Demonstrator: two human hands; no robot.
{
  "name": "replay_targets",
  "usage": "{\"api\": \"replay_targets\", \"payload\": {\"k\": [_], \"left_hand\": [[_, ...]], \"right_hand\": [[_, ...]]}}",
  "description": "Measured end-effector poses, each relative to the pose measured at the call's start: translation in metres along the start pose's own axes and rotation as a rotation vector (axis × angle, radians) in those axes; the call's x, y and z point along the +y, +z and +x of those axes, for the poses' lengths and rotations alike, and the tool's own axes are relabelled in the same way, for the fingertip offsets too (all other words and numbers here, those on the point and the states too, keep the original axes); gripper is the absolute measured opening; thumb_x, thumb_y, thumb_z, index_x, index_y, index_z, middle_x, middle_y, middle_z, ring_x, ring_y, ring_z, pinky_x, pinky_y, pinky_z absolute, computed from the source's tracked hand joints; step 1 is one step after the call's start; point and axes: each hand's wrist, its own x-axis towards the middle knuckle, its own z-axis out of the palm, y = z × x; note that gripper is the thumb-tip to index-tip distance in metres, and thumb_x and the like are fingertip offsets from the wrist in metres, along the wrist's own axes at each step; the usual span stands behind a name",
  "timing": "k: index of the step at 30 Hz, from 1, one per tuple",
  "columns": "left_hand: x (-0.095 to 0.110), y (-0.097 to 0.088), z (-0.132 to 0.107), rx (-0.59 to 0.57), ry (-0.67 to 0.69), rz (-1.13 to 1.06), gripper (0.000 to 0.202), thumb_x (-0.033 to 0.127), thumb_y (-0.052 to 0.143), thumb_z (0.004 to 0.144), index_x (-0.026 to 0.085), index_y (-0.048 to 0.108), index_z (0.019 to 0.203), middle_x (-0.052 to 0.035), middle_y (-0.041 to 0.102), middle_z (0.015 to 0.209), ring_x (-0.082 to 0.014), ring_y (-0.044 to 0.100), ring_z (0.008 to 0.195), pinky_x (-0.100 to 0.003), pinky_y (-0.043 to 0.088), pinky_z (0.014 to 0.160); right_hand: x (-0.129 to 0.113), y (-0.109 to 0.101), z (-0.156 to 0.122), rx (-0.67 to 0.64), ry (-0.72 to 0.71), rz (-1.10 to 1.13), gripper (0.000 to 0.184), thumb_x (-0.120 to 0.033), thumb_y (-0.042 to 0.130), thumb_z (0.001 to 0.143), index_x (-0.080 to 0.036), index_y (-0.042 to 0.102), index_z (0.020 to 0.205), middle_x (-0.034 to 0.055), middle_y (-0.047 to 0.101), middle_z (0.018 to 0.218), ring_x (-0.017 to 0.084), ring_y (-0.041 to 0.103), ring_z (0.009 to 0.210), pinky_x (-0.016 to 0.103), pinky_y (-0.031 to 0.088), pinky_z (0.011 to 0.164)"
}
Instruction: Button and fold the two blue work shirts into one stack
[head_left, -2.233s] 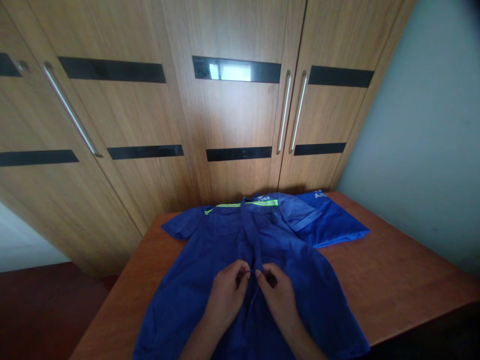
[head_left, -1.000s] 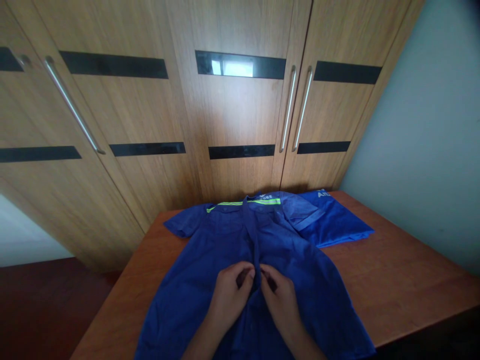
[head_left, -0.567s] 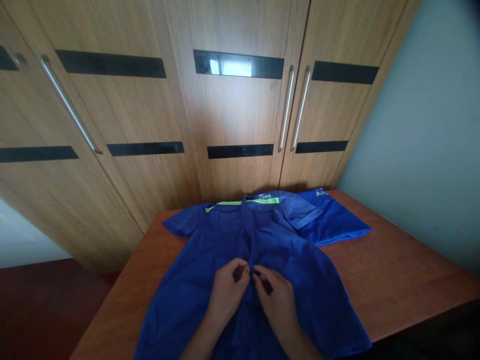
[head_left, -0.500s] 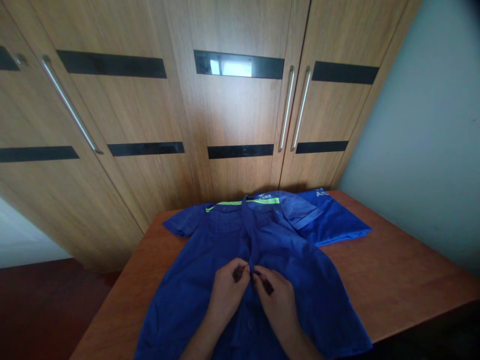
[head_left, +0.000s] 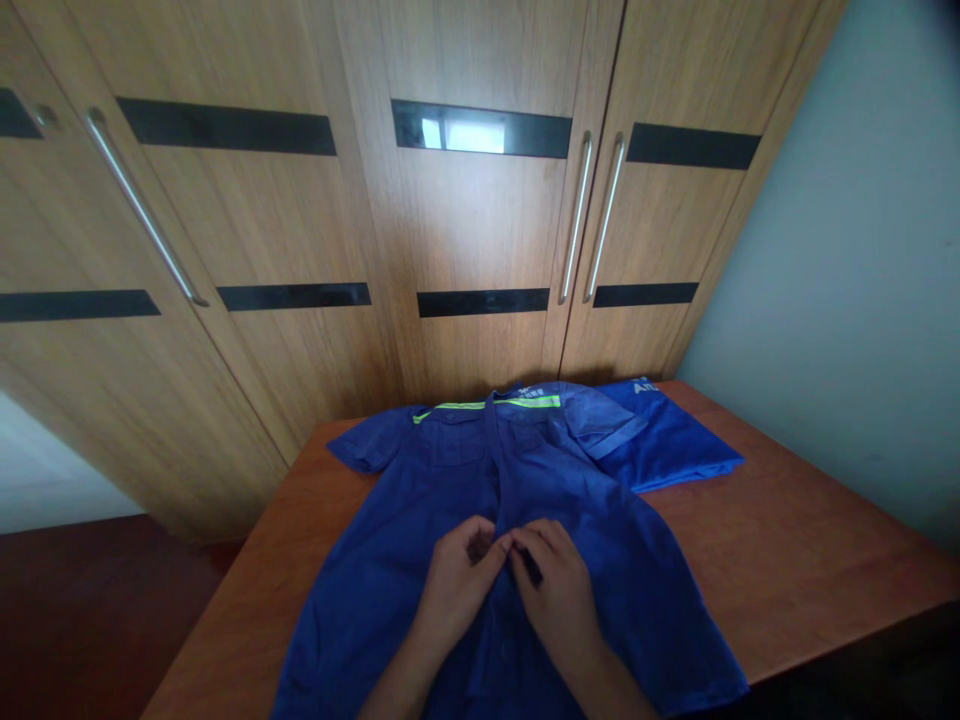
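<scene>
A dark blue short-sleeved shirt (head_left: 405,530) lies spread out, front side up, its collar end away from me. A yellow-green strip crosses its chest. At the middle of the front placket, my left hand (head_left: 465,580) pinches the cloth between thumb and fingers. My right hand (head_left: 553,580) pinches the same edge from the other side, and the fingertips of both hands meet. Whatever small part lies between the fingertips is hidden. Below the hands, a button shows faintly on the placket.
The shirt rests on a reddish-brown wooden table (head_left: 795,540). A folded bright blue garment (head_left: 667,440) with white lettering lies partly under the right sleeve. Behind the table stands a wooden wardrobe (head_left: 480,220) with metal handles. A pale wall (head_left: 840,280) rises at the right.
My fingertips have come together over the placket, the left thumb moving slightly right. The shirt lies almost as before.
</scene>
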Motion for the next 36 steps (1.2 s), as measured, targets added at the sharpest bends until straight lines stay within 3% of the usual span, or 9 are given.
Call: {"api": "replay_targets", "payload": {"k": [11,16,23,31,36], "left_hand": [[-0.001,0.001,0.001,0.031,-0.05,-0.147,0.019,0.036,0.06,0.076,0.017,0.06,0.073,0.0013,0.058,0.068,-0.0144,0.054,0.066,-0.023,0.04,0.062],[-0.002,0.002,0.0,0.053,-0.03,-0.097,0.012,0.029,0.058,0.075,0.017,0.058,0.07,0.0029,0.054,0.063,-0.013,0.052,0.061,-0.023,0.04,0.059],[-0.001,0.005,-0.003,0.116,0.061,0.011,0.007,0.023,0.055,0.073,0.018,0.059,0.07,0.0026,0.055,0.063,-0.0131,0.054,0.061,-0.022,0.041,0.058],[0.002,0.004,-0.001,0.111,0.001,-0.109,0.01,0.026,0.06,0.072,0.017,0.061,0.071,0.0013,0.059,0.064,-0.0134,0.055,0.061,-0.022,0.041,0.058],[0.001,0.004,0.0,0.083,-0.075,-0.276,0.017,0.031,0.066,0.071,0.017,0.059,0.072,0.0036,0.056,0.062,-0.0105,0.051,0.058,-0.02,0.037,0.055]], "right_hand": [[-0.002,-0.002,0.0,-0.013,0.082,0.082,0.019,-0.015,0.053,0.088,-0.022,0.065,0.1,0.0039,0.064,0.083,0.019,0.06,0.079,0.031,0.048,0.072],[-0.002,-0.007,0.004,-0.026,0.014,0.002,0.016,-0.016,0.054,0.089,-0.023,0.067,0.096,0.0045,0.066,0.089,0.02,0.06,0.084,0.032,0.047,0.076],[-0.01,-0.02,0.018,-0.128,-0.078,-0.114,0.019,-0.013,0.053,0.087,-0.022,0.067,0.078,0.0038,0.066,0.081,0.02,0.057,0.082,0.032,0.043,0.074],[-0.008,-0.011,0.021,0.012,0.272,0.304,0.015,-0.021,0.059,0.082,-0.02,0.068,0.07,0.0014,0.064,0.068,0.016,0.057,0.066,0.027,0.041,0.061],[-0.007,-0.003,0.021,0.058,0.484,0.606,0.017,-0.034,0.065,0.078,-0.019,0.07,0.072,0.0026,0.065,0.071,0.017,0.057,0.069,0.027,0.042,0.064]]}}
